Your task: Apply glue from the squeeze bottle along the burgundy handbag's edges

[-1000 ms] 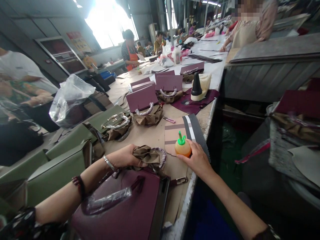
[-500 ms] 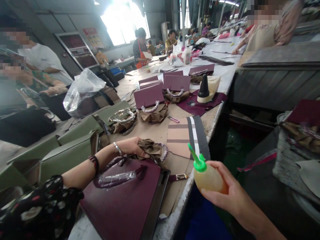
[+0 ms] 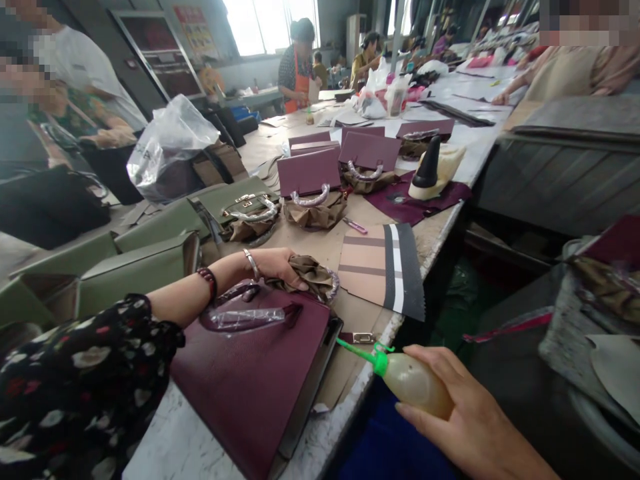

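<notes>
A dark burgundy handbag (image 3: 255,373) lies at the table's front edge, its handle (image 3: 245,320) wrapped in clear plastic. My left hand (image 3: 280,267) grips the crumpled brown lining (image 3: 315,277) at the bag's far end; its fingertips are partly hidden. In my right hand (image 3: 460,407) is a squeeze bottle (image 3: 417,383) of yellowish liquid, tilted so that its green nozzle (image 3: 355,348) points left, close to the open side edge of the bag. A strap with a metal buckle (image 3: 363,338) lies just beyond the nozzle.
Striped sample boards (image 3: 367,267) and a pink cutter (image 3: 356,227) lie beyond the bag. Green bags (image 3: 140,273) stand at left, purple bag parts (image 3: 310,172) behind. A black cone (image 3: 428,165) sits on purple leather. Several people work around the table.
My right hand has tipped the bottle from nozzle-up to nearly level, bringing its nozzle left to the bag's edge. My left hand keeps its grip on the lining. The view has shifted slightly.
</notes>
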Demonstrator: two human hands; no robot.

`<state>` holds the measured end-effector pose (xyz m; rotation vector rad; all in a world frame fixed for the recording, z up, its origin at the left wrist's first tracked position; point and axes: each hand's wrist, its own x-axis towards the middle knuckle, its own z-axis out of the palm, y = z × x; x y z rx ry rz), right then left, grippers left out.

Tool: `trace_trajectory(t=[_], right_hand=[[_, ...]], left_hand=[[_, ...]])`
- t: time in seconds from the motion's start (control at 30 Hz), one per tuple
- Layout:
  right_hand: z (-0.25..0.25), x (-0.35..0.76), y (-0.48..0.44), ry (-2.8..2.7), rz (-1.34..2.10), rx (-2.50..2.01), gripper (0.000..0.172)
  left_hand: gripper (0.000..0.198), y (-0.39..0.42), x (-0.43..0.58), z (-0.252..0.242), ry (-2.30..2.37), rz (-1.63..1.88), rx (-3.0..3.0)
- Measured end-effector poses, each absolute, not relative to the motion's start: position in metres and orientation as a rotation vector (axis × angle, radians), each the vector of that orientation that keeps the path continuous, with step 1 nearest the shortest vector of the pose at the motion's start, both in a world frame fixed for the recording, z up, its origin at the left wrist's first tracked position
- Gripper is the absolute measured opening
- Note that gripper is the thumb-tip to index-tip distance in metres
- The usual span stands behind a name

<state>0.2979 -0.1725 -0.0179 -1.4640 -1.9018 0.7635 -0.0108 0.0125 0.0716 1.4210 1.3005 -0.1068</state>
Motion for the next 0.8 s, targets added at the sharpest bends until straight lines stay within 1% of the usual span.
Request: trace_trajectory(t=[0.13,0.27,0.4,0.5,0.6,0.8], right_hand=[[-0.017,0.294,-0.165,-2.033,0.497,-1.363,0.044],[-0.011,0.287,-0.153,-2.106,0.340,-1.355,0.038],[-0.004,0.281,-0.145,-2.175,0.172,-1.304,0.033],[0.000,0.279,-0.145,-2.214,0.180,-1.240,0.030],[0.002,0.280,-0.146,-2.229,0.250,-1.179,0.030],[0.005,0.282,-0.145,-2.246,0.113,-1.228,0.034]], left_hand=[[0.046,0.013,-0.008,0.073,1.318,-0.123,1.401],[0.043,0.013,-0.007,0.074,1.336,-0.136,1.415],[0.049,0.013,-0.008,0.074,1.316,-0.157,1.448],[0.053,0.013,-0.008,0.073,1.303,-0.154,1.448],[0.048,0.013,-0.008,0.073,1.296,-0.145,1.439],[0.042,0.011,-0.007,0.075,1.303,-0.142,1.445]])
